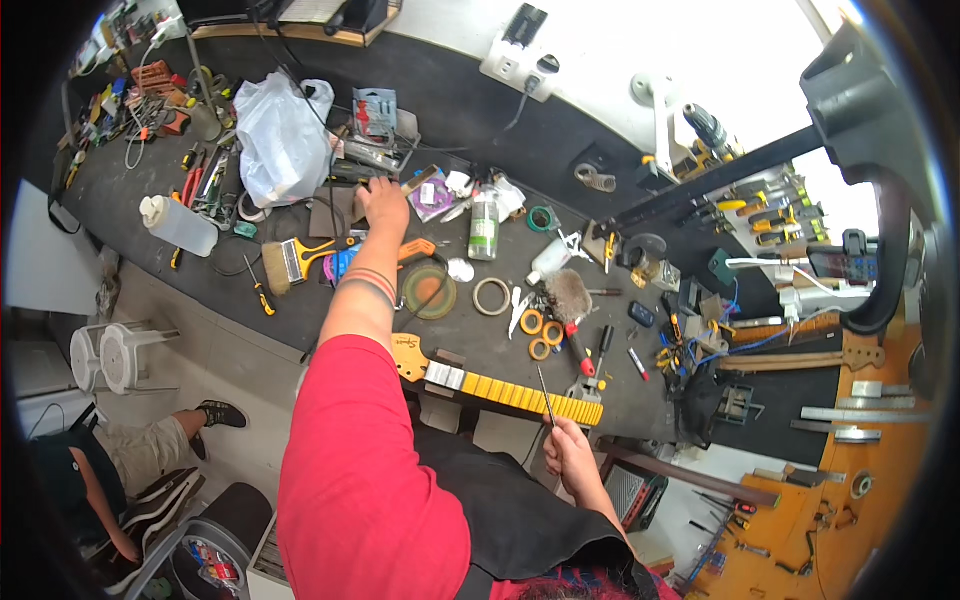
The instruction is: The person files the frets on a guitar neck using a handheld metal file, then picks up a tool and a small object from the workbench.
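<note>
My left hand (385, 205) is stretched far across the bench, fingers extended at the edge of a dark brown sheet (333, 214), close to a grey box of small items. Whether the fingertips touch anything is hard to see. In my right hand (571, 455), near the front edge, is a thin rod-like file (546, 392), pointing away from me over the fretboard. Below it lies a guitar neck (500, 390) with a pale headstock (407, 356) to the left and yellow strips between the frets. A light metallic block (444, 375) sits near the nut end.
Tape rolls (492, 297), a wide paintbrush (290, 264), a spray bottle (484, 225), a brush (570, 298) and a white bottle (180, 226) crowd the bench. A plastic bag (283, 140) stands behind. A black lamp arm (715, 180) overhangs the right. Another person (150, 440) sits at lower left.
</note>
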The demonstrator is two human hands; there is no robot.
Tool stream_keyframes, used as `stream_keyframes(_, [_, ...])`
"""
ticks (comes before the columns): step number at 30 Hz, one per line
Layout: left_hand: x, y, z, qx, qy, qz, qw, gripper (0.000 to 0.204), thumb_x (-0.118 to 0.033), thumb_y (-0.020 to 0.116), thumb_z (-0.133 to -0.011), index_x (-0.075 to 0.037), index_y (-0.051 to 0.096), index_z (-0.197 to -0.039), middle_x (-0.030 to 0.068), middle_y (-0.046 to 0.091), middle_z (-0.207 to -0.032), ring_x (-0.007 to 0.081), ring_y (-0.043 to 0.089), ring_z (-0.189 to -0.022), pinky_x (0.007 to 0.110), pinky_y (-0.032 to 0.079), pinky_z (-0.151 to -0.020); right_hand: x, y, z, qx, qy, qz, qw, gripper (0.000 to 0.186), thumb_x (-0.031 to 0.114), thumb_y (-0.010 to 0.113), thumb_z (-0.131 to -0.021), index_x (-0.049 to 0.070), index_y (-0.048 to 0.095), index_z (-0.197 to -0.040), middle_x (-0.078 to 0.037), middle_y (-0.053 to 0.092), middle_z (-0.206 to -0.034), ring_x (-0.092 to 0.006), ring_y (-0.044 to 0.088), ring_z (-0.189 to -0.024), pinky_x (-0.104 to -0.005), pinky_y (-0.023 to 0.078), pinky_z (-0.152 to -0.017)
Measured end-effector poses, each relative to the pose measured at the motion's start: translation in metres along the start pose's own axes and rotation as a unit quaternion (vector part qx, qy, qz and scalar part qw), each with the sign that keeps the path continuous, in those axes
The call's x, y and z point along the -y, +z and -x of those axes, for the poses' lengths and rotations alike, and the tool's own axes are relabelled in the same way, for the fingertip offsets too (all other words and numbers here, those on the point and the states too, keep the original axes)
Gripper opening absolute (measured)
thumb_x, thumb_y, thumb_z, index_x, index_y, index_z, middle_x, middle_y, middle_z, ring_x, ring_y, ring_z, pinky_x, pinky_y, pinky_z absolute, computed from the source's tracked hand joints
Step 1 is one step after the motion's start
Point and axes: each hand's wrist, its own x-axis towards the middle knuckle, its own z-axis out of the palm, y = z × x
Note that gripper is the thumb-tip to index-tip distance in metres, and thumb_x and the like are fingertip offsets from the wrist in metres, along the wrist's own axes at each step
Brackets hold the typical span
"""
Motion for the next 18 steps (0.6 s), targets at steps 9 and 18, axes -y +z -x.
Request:
stream_keyframes(9, [0.003, -0.079, 0.095, 0.033, 0.010, 0.306, 0.951, 0.020, -0.008, 0.066, -0.095, -0.005, 0.065, -0.115, 0.0111, 0.078, -0.092, 0.0291, 0.079, -0.081, 0.045, 0.060, -0.071, 0.005, -0.014, -0.008, 0.064, -0.054, 0.042, 0.996, 0.028, 0.019, 0.057, -0.115, 0.008, 0.059, -0.140, -0.002, 0.057, -0.083, -0.0064, 0.040, -0.053, -0.0238, 0.033, -0.049])
stream_keyframes(18, [-0.061, -0.178, 0.429, 0.160, -0.058, 0.701, 0.693, 0.040, -0.031, 0.061, -0.112, -0.003, 0.058, -0.141, 0.0075, 0.069, -0.110, 0.0137, 0.063, -0.096, 0.032, 0.052, -0.087, -0.026, -0.068, 0.000, 0.171, -0.102, 0.091, 0.976, 0.030, 0.018, 0.068, -0.109, 0.006, 0.054, -0.133, 0.001, 0.056, -0.082, -0.0047, 0.042, -0.056, -0.0231, 0.032, -0.047])
